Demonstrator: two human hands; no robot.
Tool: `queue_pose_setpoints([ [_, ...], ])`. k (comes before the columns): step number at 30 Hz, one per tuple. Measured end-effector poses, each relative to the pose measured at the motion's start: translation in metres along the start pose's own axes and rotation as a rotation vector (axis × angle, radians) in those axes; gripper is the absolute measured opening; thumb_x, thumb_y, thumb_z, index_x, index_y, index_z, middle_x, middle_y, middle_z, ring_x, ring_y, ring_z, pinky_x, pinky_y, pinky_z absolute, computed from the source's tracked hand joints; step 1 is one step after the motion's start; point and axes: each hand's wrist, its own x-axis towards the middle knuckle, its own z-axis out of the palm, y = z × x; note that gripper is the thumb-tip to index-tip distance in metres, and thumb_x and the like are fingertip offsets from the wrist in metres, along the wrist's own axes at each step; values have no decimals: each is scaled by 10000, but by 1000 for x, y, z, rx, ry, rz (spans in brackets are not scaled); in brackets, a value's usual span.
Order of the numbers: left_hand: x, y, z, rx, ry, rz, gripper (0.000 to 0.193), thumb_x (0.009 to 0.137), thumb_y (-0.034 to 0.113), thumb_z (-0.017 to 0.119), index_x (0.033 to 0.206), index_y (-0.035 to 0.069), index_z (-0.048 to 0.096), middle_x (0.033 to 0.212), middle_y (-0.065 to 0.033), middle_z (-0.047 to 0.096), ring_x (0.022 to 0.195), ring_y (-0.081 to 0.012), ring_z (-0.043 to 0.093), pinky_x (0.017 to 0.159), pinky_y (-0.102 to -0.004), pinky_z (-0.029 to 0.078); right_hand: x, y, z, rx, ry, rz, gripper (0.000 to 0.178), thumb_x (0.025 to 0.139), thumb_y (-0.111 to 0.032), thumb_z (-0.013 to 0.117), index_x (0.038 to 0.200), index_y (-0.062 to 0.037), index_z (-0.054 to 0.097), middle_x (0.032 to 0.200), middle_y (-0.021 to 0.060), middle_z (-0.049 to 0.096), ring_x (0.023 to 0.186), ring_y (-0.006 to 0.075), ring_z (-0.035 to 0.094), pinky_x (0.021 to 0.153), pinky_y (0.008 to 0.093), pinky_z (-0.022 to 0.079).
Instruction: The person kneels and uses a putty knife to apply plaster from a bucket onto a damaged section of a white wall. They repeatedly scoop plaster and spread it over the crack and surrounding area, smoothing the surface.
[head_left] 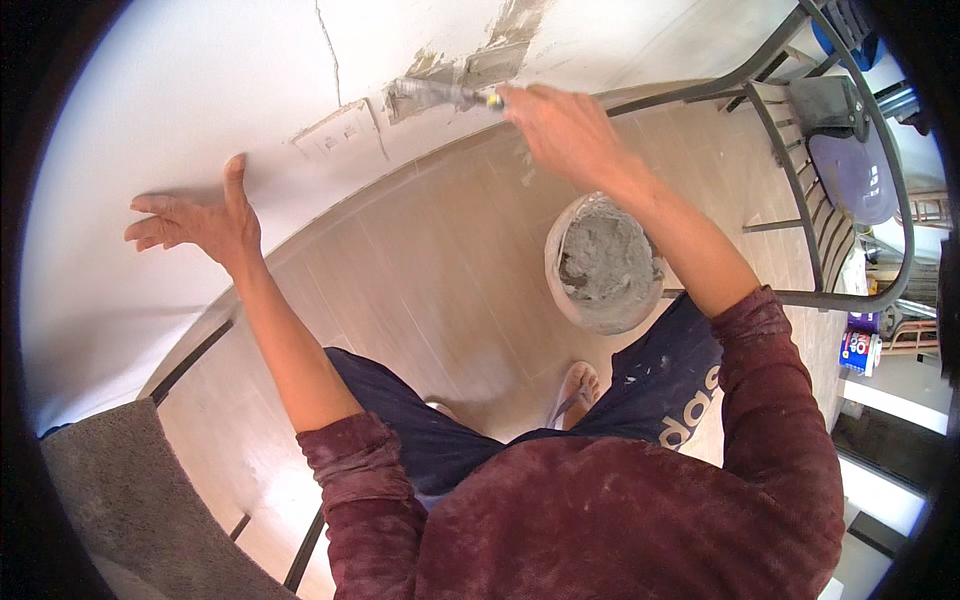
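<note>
The right forearm angles up and leftward, its right hand wrapped around a blurred, slim, scraper-like tool with a yellow spot before the smooth white wall. The left hand spreads open, fingers pointing left, thumb raised. A round, pale bucket of wet grey plaster sits below the right wrist.
</note>
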Motion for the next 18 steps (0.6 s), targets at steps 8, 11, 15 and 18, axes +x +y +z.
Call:
queue_pose_setpoints([
  [8, -1, 2, 0, -53, -6, 6, 1360, 583, 735, 669, 1412, 134, -227, 1403, -233, -356, 1255, -464, -353, 993, -689, -94, -25, 30, -11, -71, 171, 75, 350, 900, -195, 495, 1239, -116, 528, 893, 148, 642, 774, 322, 634, 663, 429, 510],
  [11, -1, -4, -1, -8, 18, 38, 1357, 581, 751, 654, 1413, 136, -225, 1402, -235, -356, 1256, -470, -347, 991, -691, -92, -38, 22, -8, -51, 152, -28, 360, 887, -181, 511, 1243, -132, 526, 891, 152, 642, 761, 326, 633, 640, 433, 504],
  [15, -1, 0, -1, -36, 8, 15, 1359, 576, 768, 636, 1411, 123, -219, 1399, -259, -336, 1257, -480, -336, 983, -706, -81, -26, -17, 0, 47, 53, -76, 335, 886, -192, 510, 1215, -140, 552, 872, 152, 640, 757, 332, 630, 641, 436, 500],
  [18, 0, 5, 2, -43, 14, 36, 1363, 581, 765, 637, 1410, 86, -205, 1388, -332, -290, 1256, -517, -307, 968, -717, -95, -9, -10, 5, 53, 127, -86, 314, 902, -212, 486, 1196, -140, 565, 888, 153, 643, 762, 346, 626, 658, 441, 499],
])
